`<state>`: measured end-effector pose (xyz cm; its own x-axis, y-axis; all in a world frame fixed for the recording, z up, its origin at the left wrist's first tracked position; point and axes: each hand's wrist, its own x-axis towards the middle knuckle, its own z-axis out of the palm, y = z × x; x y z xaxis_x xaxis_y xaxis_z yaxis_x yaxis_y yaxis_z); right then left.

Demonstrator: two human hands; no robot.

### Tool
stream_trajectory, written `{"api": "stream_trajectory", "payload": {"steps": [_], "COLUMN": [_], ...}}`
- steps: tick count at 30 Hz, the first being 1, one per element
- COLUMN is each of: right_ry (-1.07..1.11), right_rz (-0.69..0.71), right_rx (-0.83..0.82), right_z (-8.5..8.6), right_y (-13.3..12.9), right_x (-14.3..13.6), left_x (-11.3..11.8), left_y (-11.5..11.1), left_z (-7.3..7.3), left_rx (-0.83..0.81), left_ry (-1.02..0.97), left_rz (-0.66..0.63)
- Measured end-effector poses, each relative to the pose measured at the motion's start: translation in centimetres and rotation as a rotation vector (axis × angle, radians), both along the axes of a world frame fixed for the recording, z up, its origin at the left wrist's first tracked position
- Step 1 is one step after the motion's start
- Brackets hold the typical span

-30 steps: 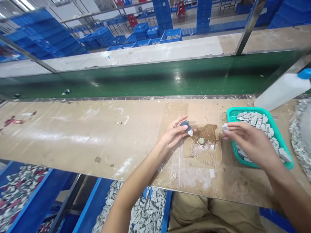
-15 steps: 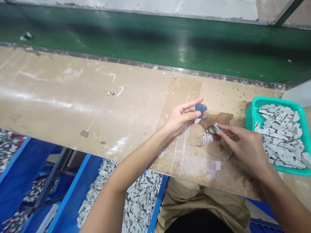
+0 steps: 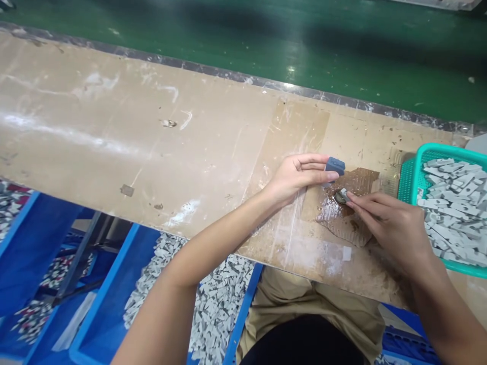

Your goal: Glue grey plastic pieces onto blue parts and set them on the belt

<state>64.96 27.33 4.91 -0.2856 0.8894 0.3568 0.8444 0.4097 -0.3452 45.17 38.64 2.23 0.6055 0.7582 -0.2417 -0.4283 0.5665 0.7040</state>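
Observation:
My left hand (image 3: 299,175) pinches a small blue-grey block (image 3: 335,166) between thumb and fingers, above the workbench. A pale bit shows under the block beside the thumb. In my right hand (image 3: 391,220) is a small light grey plastic piece (image 3: 344,194), gripped at the fingertips. Its far end is at a small round dish (image 3: 340,196) with a dark rim; whether it touches the contents I cannot tell. The dish rests on a wet, torn piece of cardboard (image 3: 361,180).
At the right stands a green plastic basket (image 3: 409,177) full of light grey pieces (image 3: 452,208). Blue bins (image 3: 108,304) with many similar pieces sit below the bench's front edge. A green surface (image 3: 236,45) runs behind the brown bench top (image 3: 125,111).
The right hand's grey piece has moved from the dish's edge to over the dish. My left hand has shifted right and turned the blue-grey block. The camera view has tilted lower.

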Motion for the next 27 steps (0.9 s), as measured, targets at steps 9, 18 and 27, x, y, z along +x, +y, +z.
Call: {"api": "stream_trajectory", "payload": {"steps": [9, 18, 27], "right_ry": [-0.024, 0.015, 0.108], "right_rz": [-0.025, -0.078, -0.048], "right_rx": [0.03, 0.082, 0.007], "right_z": [0.07, 0.28, 0.42], "right_y": [-0.07, -0.44, -0.32], "right_x": [0.06, 0.03, 0.17], "left_x": [0.14, 0.02, 0.0], "left_y": [-0.34, -0.69, -0.78], "left_z": [-0.28, -0.5, -0.31], "left_rx": [0.079, 0.203, 0.273], "left_ry": [0.049, 0.048, 0.116], "left_rz": [-0.007, 0.032, 0.033]}}
